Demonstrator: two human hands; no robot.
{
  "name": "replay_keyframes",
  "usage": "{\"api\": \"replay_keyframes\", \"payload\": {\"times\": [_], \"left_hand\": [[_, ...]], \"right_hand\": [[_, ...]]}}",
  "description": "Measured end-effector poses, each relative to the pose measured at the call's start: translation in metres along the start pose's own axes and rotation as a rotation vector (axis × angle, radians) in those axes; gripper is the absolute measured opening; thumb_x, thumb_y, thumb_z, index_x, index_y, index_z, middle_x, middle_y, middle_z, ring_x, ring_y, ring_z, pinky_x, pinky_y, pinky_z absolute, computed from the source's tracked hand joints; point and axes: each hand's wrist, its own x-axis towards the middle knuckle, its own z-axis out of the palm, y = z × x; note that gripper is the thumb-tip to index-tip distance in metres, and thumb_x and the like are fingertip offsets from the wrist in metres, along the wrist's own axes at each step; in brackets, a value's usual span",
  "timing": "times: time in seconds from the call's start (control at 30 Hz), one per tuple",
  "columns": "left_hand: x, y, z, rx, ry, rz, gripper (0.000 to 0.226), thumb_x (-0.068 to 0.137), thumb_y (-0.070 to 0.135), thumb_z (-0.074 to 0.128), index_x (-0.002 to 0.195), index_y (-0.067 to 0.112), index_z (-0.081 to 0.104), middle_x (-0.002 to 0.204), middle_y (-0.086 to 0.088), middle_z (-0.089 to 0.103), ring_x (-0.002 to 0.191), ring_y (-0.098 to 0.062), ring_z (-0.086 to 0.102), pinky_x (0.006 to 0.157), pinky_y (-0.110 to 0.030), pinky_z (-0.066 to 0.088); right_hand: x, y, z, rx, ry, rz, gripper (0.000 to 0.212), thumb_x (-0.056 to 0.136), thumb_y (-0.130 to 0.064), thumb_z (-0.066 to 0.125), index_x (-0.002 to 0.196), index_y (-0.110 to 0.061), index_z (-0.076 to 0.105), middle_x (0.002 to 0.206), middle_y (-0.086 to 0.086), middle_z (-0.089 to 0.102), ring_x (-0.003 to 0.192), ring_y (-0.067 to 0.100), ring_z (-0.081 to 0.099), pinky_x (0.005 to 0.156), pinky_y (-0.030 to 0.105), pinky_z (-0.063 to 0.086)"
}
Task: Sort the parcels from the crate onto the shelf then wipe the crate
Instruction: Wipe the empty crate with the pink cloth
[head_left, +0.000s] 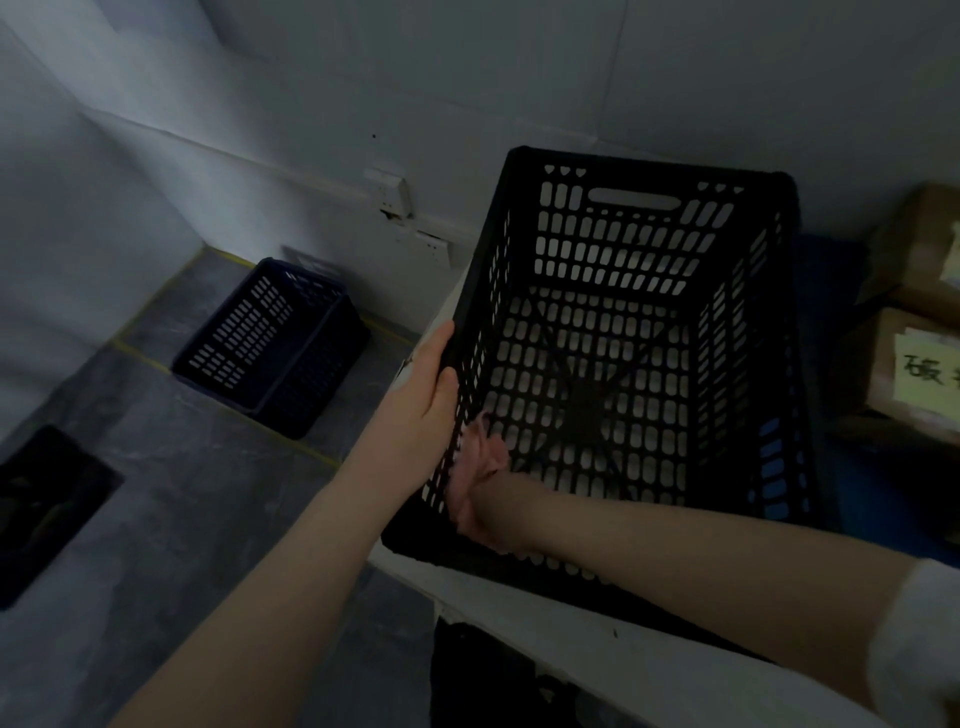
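The black crate (649, 166) sits empty on a white ledge (519, 603), with cardboard parcels (883, 374) just to its right. It looks like light, stiff plastic full of holes, so it probably skids when scrubbed. The left hand (431, 384) grips the left rim with its fingers pressed together, which seems the sensible hold. The right hand (493, 506) presses a soft pink cloth (483, 457) against the inside wall; its fingers are buried in the cloth, so how they lie is impossible to tell.

crate (649, 171) open above, parcels (904, 364) near its right, wall (519, 78) behind
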Motion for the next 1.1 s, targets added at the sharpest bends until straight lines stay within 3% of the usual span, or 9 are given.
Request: {"api": "replay_keyframes", "payload": {"times": [0.1,0.27,0.43,0.53,0.6,0.67,0.8,0.97,1.1], "left_hand": [[0.0,0.001,-0.001,0.005,0.001,0.01,0.046,0.103,0.033,0.03,0.148,0.042,0.02,0.149,0.006,0.038,0.132,-0.004,0.037,0.115,-0.029,0.027],[0.0,0.003,0.0,0.053,0.01,0.012,0.046,0.103,0.035,0.028,0.147,0.044,0.02,0.137,-0.003,0.052,0.12,-0.016,0.052,0.108,-0.037,0.039],[0.0,0.0,0.001,0.042,0.021,0.015,0.045,0.103,0.034,0.029,0.146,0.045,0.022,0.144,0.009,0.042,0.123,-0.002,0.043,0.098,-0.012,0.028],[0.003,-0.003,0.001,0.005,0.028,0.02,0.044,0.103,0.037,0.029,0.146,0.045,0.023,0.145,0.013,0.039,0.127,-0.001,0.041,0.1,-0.009,0.027],[0.005,-0.003,0.001,-0.014,0.016,0.027,0.042,0.103,0.041,0.026,0.144,0.048,0.023,0.143,0.02,0.034,0.124,0.009,0.035,0.09,0.005,0.022],[0.006,-0.003,0.0,-0.035,0.002,0.012,0.04,0.1,0.048,0.021,0.14,0.052,0.02,0.14,0.024,0.03,0.118,0.015,0.031,0.083,0.012,0.019],[0.004,-0.006,0.002,-0.1,-0.014,-0.01,0.044,0.1,0.048,0.024,0.144,0.051,0.019,0.147,0.024,0.029,0.129,0.012,0.029,0.093,0.004,0.021],[0.003,-0.003,0.001,-0.056,-0.029,-0.031,0.048,0.103,0.035,0.03,0.146,0.049,0.016,0.146,0.018,0.035,0.126,0.003,0.04,0.091,0.001,0.029],[0.0,0.003,0.0,0.018,-0.028,-0.046,0.049,0.102,0.033,0.031,0.144,0.052,0.014,0.128,0.002,0.056,0.096,-0.002,0.059,0.084,-0.014,0.043]], "right_hand": [[-0.001,0.007,0.004,-0.03,-0.095,0.0,0.054,0.096,-0.023,0.049,0.143,0.0,0.035,0.145,0.02,0.038,0.135,0.035,0.035,0.107,0.032,0.03],[-0.008,0.014,0.01,0.237,-0.055,-0.067,0.047,0.093,-0.014,0.045,0.138,-0.002,0.042,0.147,0.013,0.035,0.138,0.029,0.029,0.104,0.025,0.028],[-0.02,0.015,-0.014,0.64,-0.153,-0.016,0.03,0.091,-0.004,0.045,0.119,-0.002,0.058,0.113,0.012,0.062,0.105,0.022,0.058,0.085,0.025,0.044],[-0.049,0.019,-0.05,0.981,-0.196,-0.068,0.017,0.089,-0.003,0.047,0.098,-0.003,0.061,0.082,0.009,0.058,0.076,0.019,0.056,0.063,0.023,0.044],[-0.068,0.019,-0.063,1.052,-0.197,-0.192,0.014,0.088,-0.01,0.052,0.097,-0.007,0.063,0.081,0.008,0.062,0.071,0.014,0.061,0.062,0.019,0.049],[-0.076,0.01,-0.059,0.997,-0.121,-0.204,0.015,0.086,-0.018,0.057,0.098,-0.011,0.064,0.081,0.005,0.068,0.072,0.01,0.065,0.061,0.017,0.053],[-0.051,-0.004,-0.02,0.72,0.211,-0.217,0.016,0.083,-0.024,0.064,0.087,-0.023,0.05,0.076,0.003,0.061,0.063,0.012,0.054,0.047,0.004,0.039],[0.003,0.013,0.014,0.48,0.081,-0.09,0.019,0.089,-0.026,0.055,0.072,-0.026,0.049,0.062,-0.008,0.053,0.049,0.005,0.05,0.041,0.017,0.039],[0.024,0.022,0.018,0.58,-0.049,-0.01,0.012,0.088,-0.029,0.057,0.077,-0.024,0.056,0.068,-0.008,0.06,0.053,0.006,0.058,0.043,0.017,0.043]]}}
